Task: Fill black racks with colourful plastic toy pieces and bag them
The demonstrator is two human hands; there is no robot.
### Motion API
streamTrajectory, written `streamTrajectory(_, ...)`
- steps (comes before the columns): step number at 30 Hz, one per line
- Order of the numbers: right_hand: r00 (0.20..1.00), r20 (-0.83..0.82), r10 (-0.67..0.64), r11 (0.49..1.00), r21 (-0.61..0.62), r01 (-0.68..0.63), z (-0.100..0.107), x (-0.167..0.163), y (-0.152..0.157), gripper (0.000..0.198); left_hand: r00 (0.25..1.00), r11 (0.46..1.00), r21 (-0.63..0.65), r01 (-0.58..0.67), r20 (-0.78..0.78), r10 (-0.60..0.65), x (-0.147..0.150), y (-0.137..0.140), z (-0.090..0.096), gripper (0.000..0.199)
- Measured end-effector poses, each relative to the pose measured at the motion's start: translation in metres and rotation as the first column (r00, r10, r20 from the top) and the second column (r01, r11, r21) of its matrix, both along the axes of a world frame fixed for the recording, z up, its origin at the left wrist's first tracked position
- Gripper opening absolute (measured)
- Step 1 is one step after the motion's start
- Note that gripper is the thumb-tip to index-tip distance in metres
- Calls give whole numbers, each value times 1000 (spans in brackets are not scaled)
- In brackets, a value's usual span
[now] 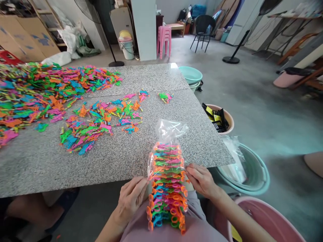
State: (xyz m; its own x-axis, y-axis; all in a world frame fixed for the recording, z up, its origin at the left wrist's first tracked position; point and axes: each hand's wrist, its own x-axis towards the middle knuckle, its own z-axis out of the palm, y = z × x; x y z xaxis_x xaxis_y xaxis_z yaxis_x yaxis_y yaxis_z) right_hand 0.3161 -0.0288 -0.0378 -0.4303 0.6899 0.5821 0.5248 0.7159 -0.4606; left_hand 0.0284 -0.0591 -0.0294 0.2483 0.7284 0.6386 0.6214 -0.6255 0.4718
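Note:
A clear plastic bag [171,129] lies at the table's front edge, its loose end on the stone top. Partly inside it is a long stack of small coloured plastic toys [168,188] that look like toy guns with round orange ends. The stack's near part sticks out of the bag over my lap. My left hand [132,196] is closed in a pinch at the bag's left edge. On the opposite side, my right hand [202,179] pinches the bag's right edge, thumb and fingers together.
Loose toys of the same kind form a big heap [63,80] and a smaller pile [88,132] on the speckled table [118,164]. Right of it stand a tub of black-and-yellow packets [228,121], green basins [262,169] and a pink tub [264,210]. Someone's leg shows lower left.

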Motion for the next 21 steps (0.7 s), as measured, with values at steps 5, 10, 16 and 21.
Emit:
streamTrajectory(5, 986, 162, 45, 997, 58, -55, 11, 17, -13, 12, 974, 978, -12, 209, -92, -209, -10, -5, -3, 25)
streamTrajectory(10, 959, -25, -281, 927, 251, 278, -11, -7, -13, 22, 986, 986, -14, 164, 11, -164, 5, 2, -23, 24)
streamTrajectory(16, 977, -59, -204, 905, 369, 211, -16, -16, -15, 18, 990, 986, 84, 141, 17, -143, 3, 3, -33, 24)
streamTrajectory(21, 989, 147, 4, 939, 338, -54, -11, 0, -47, 16, 983, 971, 152, 185, -32, -182, -14, -16, -31, 18)
